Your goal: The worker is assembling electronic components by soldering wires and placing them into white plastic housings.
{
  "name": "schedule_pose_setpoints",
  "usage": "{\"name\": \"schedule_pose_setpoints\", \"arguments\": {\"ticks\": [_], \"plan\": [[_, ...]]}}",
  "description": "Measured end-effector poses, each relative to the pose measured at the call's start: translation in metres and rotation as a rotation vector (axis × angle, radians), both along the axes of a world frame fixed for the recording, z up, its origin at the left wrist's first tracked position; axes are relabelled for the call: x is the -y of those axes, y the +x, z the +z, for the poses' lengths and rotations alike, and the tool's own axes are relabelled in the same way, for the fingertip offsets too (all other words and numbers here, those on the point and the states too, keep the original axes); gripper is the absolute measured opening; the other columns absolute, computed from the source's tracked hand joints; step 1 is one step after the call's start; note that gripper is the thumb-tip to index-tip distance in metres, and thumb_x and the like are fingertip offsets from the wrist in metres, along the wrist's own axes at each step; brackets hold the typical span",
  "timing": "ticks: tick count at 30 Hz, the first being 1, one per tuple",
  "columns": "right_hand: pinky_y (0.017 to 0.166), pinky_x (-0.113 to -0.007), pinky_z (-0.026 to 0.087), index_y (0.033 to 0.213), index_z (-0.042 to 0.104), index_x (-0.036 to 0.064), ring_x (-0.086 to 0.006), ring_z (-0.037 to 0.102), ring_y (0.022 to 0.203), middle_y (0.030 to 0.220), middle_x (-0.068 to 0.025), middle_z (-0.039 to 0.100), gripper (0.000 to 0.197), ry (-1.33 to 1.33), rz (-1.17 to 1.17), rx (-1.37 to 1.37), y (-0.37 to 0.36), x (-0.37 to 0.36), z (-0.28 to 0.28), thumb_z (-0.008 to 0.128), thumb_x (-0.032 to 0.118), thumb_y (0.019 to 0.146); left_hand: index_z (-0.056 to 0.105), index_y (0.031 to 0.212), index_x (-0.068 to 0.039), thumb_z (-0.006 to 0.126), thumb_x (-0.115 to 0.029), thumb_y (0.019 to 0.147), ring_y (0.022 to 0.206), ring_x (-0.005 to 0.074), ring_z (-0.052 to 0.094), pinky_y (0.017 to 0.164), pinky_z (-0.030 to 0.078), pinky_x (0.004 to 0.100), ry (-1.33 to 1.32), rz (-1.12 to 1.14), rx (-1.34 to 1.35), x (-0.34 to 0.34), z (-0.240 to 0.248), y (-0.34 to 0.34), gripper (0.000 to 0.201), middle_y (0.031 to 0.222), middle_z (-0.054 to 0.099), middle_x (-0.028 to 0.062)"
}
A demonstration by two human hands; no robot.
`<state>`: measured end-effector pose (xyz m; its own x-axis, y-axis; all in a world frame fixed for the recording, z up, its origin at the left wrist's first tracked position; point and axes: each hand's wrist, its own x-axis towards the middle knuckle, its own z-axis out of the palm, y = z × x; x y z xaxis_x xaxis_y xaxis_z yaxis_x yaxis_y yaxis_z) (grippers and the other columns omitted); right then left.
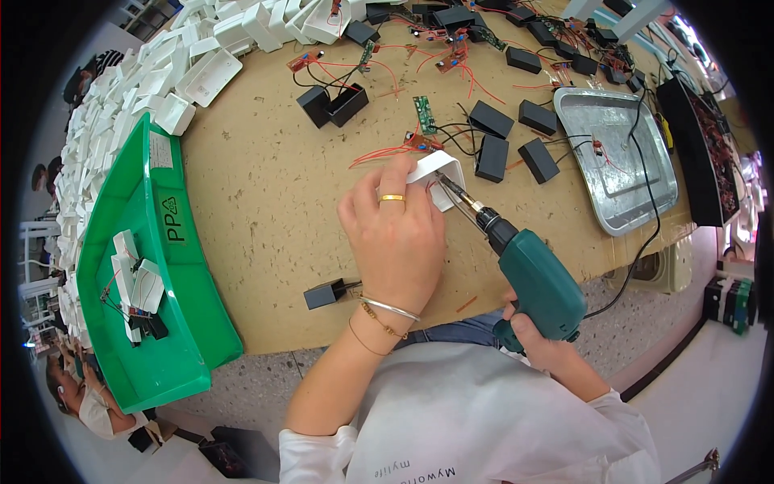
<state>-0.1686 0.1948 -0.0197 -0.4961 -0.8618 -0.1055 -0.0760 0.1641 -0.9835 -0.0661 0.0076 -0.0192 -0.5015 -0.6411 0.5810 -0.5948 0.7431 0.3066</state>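
Observation:
My left hand (395, 242) is closed around a small white plastic case (426, 166), steadying it on the cardboard-covered table. In my right hand (538, 343) is the handle of a green soldering gun (542, 282). Its metal tip reaches into the open case, where a bit of red wire shows; the rest of the inside is hidden. Just beyond the case lie a brown circuit board (422, 142) with red wires and a green circuit board (423, 115). A small black box (324, 294) on a wire sits beside my left wrist.
A green bin (189, 282) at the left holds several white cases and wired parts. White cases (214, 77) are heaped at the far left. Black boxes (490, 119) and wired boards spread across the back. A metal tray (617, 181) stands right, with a black cord (655, 218) across it.

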Motion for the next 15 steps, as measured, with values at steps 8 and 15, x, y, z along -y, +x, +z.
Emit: {"name": "schedule_pose_setpoints", "arguments": {"ticks": [8,15], "plan": [[0.059,-0.024,0.046,0.09,0.062,0.0014,-0.0094,0.056,0.061,0.069,-0.0014,0.061,0.019,0.052,0.003,0.032,0.0,0.0,0.006,0.069,0.013,0.078,0.058,0.073,-0.001,0.063,-0.004,0.071,0.097,0.0284,0.052,0.082,0.04,0.0409,-0.006,0.004,-0.006,0.0,0.0,0.0,0.007,0.11,0.058,0.0047],[0.061,-0.026,0.046,0.093,0.06,0.0022,-0.0118,0.056,0.065,0.075,-0.002,0.061,0.019,-0.099,0.134,-0.088,-0.011,-0.008,-0.008,0.066,0.016,0.081,0.057,0.073,-0.001,0.063,-0.004,0.071,0.096,0.0285,0.052,0.082,0.04,0.0409,-0.007,-0.003,0.0,0.0,0.0,0.0,0.007,0.11,0.057,0.0047]]}}
